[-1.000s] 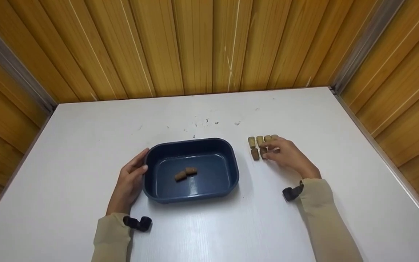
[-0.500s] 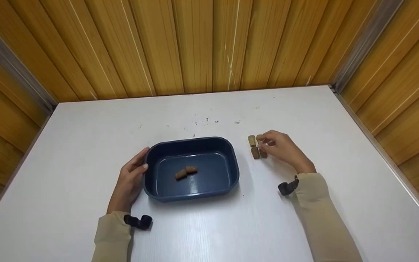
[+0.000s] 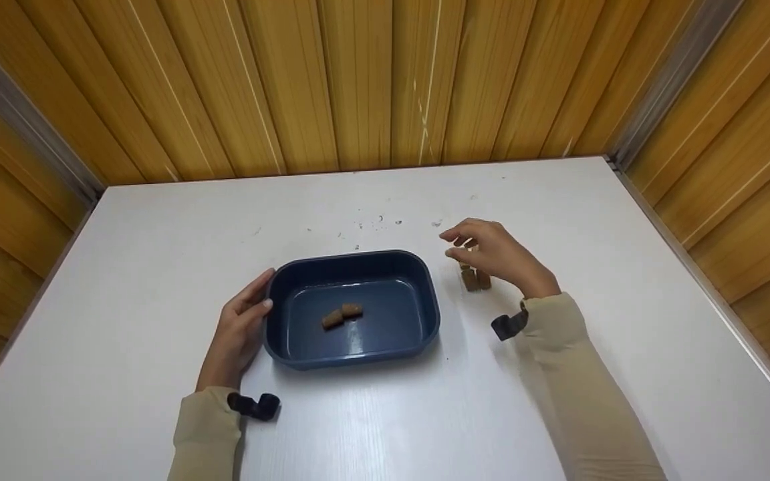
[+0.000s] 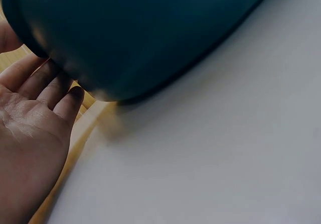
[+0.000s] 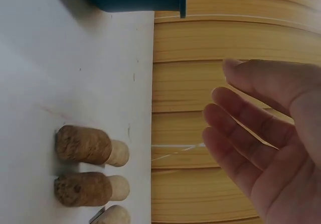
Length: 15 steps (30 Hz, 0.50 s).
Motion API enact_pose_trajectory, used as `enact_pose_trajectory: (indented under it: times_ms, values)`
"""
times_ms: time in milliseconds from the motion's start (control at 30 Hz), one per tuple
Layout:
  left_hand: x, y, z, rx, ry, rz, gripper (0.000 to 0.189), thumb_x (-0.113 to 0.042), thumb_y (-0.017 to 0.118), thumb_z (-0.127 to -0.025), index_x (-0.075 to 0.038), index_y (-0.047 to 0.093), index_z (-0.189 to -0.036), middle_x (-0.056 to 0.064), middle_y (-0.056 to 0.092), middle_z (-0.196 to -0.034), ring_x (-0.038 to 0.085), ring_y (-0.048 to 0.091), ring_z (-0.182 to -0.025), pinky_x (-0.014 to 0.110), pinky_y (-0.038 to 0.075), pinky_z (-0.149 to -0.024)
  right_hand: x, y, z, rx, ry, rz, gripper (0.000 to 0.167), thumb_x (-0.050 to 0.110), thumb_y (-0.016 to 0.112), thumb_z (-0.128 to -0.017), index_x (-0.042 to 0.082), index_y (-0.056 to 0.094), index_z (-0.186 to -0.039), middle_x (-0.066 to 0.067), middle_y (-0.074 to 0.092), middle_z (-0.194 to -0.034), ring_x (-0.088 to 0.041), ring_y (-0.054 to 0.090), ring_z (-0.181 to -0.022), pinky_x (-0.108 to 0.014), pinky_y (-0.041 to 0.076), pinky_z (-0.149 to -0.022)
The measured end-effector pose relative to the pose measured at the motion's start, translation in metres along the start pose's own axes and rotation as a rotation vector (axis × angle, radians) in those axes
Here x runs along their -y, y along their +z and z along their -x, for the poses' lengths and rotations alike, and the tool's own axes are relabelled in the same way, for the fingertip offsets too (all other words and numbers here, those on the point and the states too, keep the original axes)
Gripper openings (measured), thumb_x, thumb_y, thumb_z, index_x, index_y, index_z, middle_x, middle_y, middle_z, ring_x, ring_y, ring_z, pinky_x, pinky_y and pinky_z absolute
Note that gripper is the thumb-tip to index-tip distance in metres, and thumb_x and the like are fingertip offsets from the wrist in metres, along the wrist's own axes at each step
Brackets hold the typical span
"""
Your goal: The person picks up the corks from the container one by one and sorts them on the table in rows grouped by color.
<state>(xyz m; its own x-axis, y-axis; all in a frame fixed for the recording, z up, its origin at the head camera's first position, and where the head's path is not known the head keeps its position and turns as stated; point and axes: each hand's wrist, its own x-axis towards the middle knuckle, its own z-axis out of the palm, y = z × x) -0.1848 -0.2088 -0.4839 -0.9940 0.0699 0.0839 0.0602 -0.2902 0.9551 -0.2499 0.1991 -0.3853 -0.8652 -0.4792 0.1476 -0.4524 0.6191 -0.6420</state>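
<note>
My left hand [image 3: 232, 333] holds the left end of a dark blue rectangular tub [image 3: 392, 327], thumb at the rim and fingers along the outer wall. Two brown cork stoppers [image 3: 333, 319] lie end to end on the tub's floor. To the right of the tub, my right hand [image 3: 495, 254] hovers with nothing in it, thumb and fingers apart. Beneath it are more brown corks [image 3: 469, 280], partly covered in the head view. In the right wrist view, brown corks [image 5: 83, 144] stand in a row with pale corks [image 5: 119, 153] close behind.
The white table [image 3: 371, 427] has small dark marks [image 3: 379, 220] beyond the tub. Yellow wood-patterned panels [image 3: 358, 87] wall in its back and sides. Black wrist cameras [image 3: 258, 406] sit at both beige sleeves [image 3: 559, 327].
My right hand has come away from the corks, moving left and farther back, with its thumb and fingers spread wider. The left hand, the tub and the two corks inside stay put.
</note>
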Motion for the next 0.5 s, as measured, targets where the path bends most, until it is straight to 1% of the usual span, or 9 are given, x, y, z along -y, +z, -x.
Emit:
enact_pose_trajectory:
  times_ms: [67,200,333,400,500]
  values:
    - [0.000,0.000,0.000,0.002,-0.003,0.001,0.056,0.009,0.047,-0.090,0.009,0.032,-0.144,0.007,0.046,-0.147,0.003,0.045,-0.132,0.016,0.036,-0.109,0.009,0.000,-0.004,0.028,-0.016,0.006,0.030,0.010,0.066,-0.089,0.002,0.066,-0.117,-0.013,0.067,-0.112,-0.027,0.064,-0.102,-0.042,0.052,-0.093]
    - [0.000,0.000,0.001,0.008,-0.004,-0.018,0.056,0.007,0.048,-0.091,0.008,0.032,-0.145,0.004,0.047,-0.146,0.002,0.046,-0.131,0.016,0.035,-0.109,0.028,0.002,-0.015,0.094,-0.030,0.015,0.031,0.012,0.067,-0.089,0.004,0.067,-0.118,-0.011,0.068,-0.113,-0.026,0.063,-0.104,-0.042,0.052,-0.094]
    - [-0.001,0.000,0.001,0.004,-0.008,-0.012,0.056,0.007,0.048,-0.091,0.008,0.032,-0.145,0.002,0.049,-0.144,0.000,0.046,-0.129,0.016,0.035,-0.109,0.043,0.006,-0.028,0.194,-0.049,0.031,0.032,0.014,0.066,-0.090,0.005,0.066,-0.120,-0.011,0.067,-0.117,-0.026,0.062,-0.108,-0.042,0.051,-0.095]
    - [-0.001,0.000,0.001,0.008,-0.006,0.008,0.056,0.008,0.047,-0.091,0.009,0.031,-0.145,-0.001,0.051,-0.142,0.000,0.047,-0.129,0.016,0.036,-0.109,0.048,0.009,-0.034,0.243,-0.069,0.033,0.032,0.013,0.066,-0.089,0.004,0.066,-0.121,-0.013,0.067,-0.118,-0.027,0.063,-0.109,-0.042,0.052,-0.094]
    - [0.000,0.000,0.001,0.014,-0.001,0.022,0.057,0.008,0.047,-0.091,0.009,0.031,-0.145,0.000,0.051,-0.142,0.001,0.047,-0.129,0.016,0.036,-0.109,0.055,0.015,-0.043,0.315,-0.091,0.033,0.033,0.009,0.066,-0.088,0.002,0.065,-0.121,-0.015,0.067,-0.118,-0.028,0.064,-0.107,-0.041,0.053,-0.093]
